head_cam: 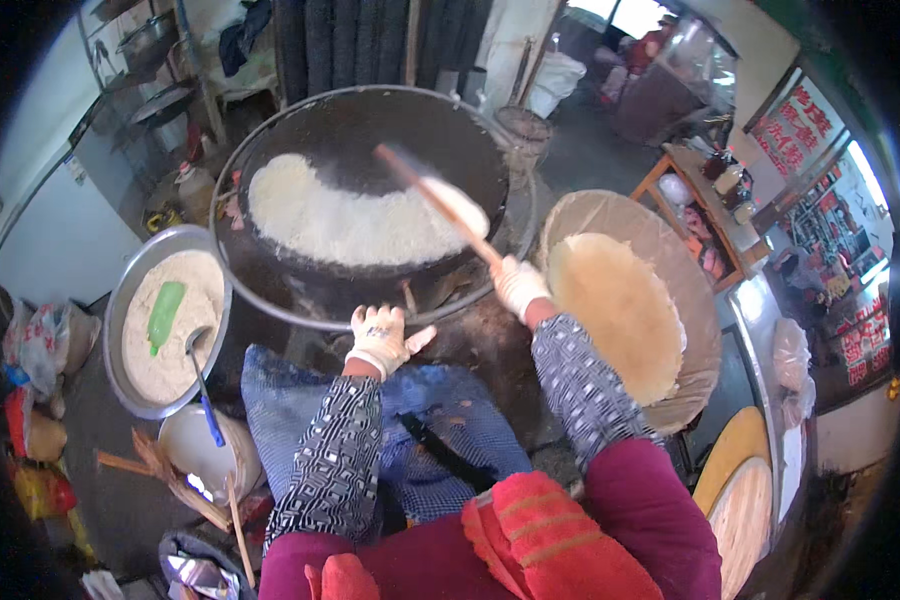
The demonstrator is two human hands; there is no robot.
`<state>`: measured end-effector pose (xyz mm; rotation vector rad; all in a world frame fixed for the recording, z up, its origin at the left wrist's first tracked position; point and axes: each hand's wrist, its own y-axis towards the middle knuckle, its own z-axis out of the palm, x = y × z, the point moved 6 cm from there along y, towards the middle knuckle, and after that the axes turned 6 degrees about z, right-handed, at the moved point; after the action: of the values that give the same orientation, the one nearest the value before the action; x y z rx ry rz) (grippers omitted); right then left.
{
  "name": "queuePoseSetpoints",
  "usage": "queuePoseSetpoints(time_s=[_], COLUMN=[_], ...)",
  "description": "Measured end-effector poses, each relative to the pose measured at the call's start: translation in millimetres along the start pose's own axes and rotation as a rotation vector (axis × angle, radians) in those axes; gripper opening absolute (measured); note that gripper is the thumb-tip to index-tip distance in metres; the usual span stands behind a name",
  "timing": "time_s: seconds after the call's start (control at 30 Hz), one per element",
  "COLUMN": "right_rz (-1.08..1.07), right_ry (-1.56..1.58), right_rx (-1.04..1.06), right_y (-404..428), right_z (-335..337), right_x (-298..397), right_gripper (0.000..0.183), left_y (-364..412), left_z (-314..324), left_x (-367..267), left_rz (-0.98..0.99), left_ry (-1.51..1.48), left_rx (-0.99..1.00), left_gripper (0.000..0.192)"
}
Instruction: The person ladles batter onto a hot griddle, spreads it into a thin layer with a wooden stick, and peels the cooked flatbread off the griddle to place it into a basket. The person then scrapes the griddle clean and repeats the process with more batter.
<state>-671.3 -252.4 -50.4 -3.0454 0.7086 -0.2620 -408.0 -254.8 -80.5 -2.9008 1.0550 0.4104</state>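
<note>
A large round dark griddle (390, 112) stands before me, with pale wet batter (337, 225) spread in a curved band over its nearer half. My right hand (520, 286), in a whitish glove, grips a wooden stick (457, 217) that reaches over the griddle; it looks blurred. A pale mass lies beside the stick, at the right end of the batter. My left hand (381, 337), gloved too, rests at the near part of the griddle's metal ring (315, 324), fingers spread, holding nothing. To the right, a stack of thin round flatbreads (615, 315) lies on a cloth-covered round tray (694, 330).
At left, a metal basin (112, 352) holds pale flour or dough mix, a green scraper (166, 311) and a blue-handled ladle (208, 409). Below it stand a white bucket (210, 457) and firewood (187, 499). Round wooden boards (742, 510) lean at lower right.
</note>
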Motion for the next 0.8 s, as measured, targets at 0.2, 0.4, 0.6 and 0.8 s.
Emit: queuePoseSetpoints(time_s=[0.2, 0.4, 0.6, 0.8], right_rz=[-0.108, -0.124, -0.039, -0.224], right_ry=[-0.063, -0.082, -0.075, -0.097], right_rx=[0.032, -0.114, -0.145, 0.051], right_y=[-10.0, 5.7, 14.4, -18.0], right_z=[5.3, 13.5, 15.9, 23.1], right_x=[34.2, 18.4, -14.8, 23.2], right_gripper=[0.041, 0.038, 0.037, 0.037], left_y=[-9.2, -13.3, -23.2, -34.5], left_z=[-10.6, -15.9, -26.6, -35.8], left_x=[24.0, 45.4, 67.1, 49.1], left_rz=[-0.025, -0.051, -0.05, -0.032], left_ry=[0.045, 0.006, -0.016, 0.024], left_rx=[0.043, 0.082, 0.005, -0.504], left_gripper=[0.082, 0.074, 0.062, 0.057])
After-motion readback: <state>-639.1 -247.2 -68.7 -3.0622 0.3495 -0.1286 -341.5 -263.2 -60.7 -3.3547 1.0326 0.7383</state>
